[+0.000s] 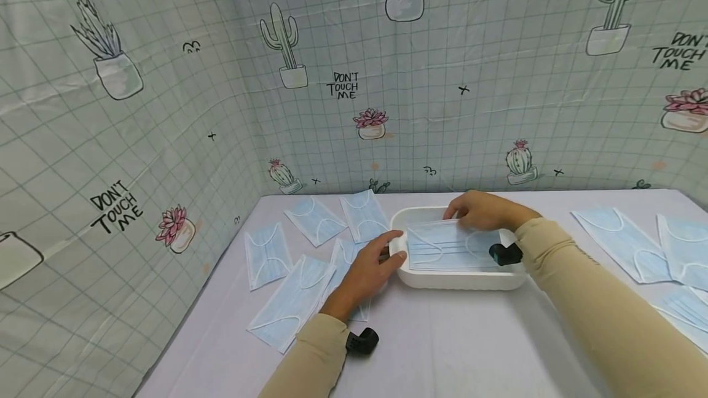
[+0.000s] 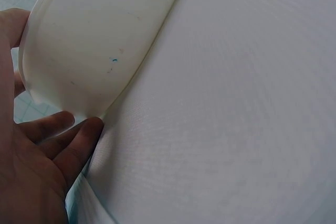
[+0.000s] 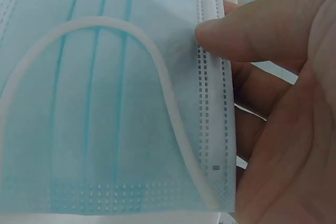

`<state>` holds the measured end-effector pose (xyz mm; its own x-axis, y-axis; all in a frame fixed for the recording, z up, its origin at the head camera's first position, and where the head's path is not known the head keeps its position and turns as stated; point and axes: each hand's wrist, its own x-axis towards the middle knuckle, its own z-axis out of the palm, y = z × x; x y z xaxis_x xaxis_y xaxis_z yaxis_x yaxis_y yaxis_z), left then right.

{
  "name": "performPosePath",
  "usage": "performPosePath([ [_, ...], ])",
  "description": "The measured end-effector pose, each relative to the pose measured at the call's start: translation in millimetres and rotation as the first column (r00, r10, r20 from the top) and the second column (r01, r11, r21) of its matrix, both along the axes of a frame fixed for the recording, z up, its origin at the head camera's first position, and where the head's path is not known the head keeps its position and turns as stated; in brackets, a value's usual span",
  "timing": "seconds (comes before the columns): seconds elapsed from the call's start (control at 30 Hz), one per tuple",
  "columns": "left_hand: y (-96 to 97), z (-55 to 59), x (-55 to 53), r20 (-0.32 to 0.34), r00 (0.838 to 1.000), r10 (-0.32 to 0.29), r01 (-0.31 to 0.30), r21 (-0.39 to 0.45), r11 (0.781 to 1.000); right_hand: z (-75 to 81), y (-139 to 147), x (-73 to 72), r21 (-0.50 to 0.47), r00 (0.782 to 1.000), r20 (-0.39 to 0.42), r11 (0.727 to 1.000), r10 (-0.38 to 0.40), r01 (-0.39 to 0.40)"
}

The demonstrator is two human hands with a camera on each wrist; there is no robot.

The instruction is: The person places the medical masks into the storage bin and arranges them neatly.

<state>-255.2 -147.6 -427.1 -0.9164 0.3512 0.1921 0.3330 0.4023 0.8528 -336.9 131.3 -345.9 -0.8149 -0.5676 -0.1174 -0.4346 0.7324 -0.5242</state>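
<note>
A white plastic tray (image 1: 464,281) stands on the table, with a pale blue pleated face mask (image 1: 439,250) lying flat within its walls. My left hand (image 1: 369,268) grips the tray's left end; in the left wrist view, its fingers (image 2: 79,148) touch the outer wall of the tray (image 2: 105,35). At the tray's back edge, my right hand (image 1: 482,209) pinches the long edge of the mask. Close up in the right wrist view, the thumb (image 3: 247,38) lies on the face mask (image 3: 94,129) and the other fingers are partly hidden behind it. Whether more masks lie beneath cannot be seen.
Several loose face masks (image 1: 293,300) lie left of the tray, some overlapping. More masks (image 1: 625,244) are spread at the right. A cloth (image 1: 442,109) printed with cacti hangs behind and left of the white-covered table (image 1: 442,336).
</note>
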Motion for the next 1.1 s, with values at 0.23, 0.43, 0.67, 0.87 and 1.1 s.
performPosePath([
  [0.23,-0.7,-0.5,0.1,0.001,1.000,-0.003,0.003,0.007,1.000,-0.4,0.0,1.7,0.029,1.000,-0.004,0.999,-0.015,0.016],
  [0.43,-0.3,-0.2,-0.1,0.004,1.000,-0.010,0.010,0.015,1.000,-3.2,1.2,2.3,0.063,0.999,0.026,0.997,-0.035,0.033],
  [0.67,-0.6,1.6,0.8,0.009,1.000,-0.007,0.007,0.015,1.000,-5.8,1.7,4.0,0.075,0.997,0.033,0.995,-0.063,0.060],
  [0.87,-1.2,2.3,-0.2,0.001,1.000,-0.004,0.004,0.009,1.000,-5.7,-0.3,5.9,0.080,0.996,0.042,0.994,-0.080,0.077],
  [1.1,-2.0,3.7,0.2,0.003,1.000,-0.002,0.002,-0.002,1.000,-2.2,-1.8,7.5,0.036,0.995,-0.009,0.995,-0.097,0.097],
])
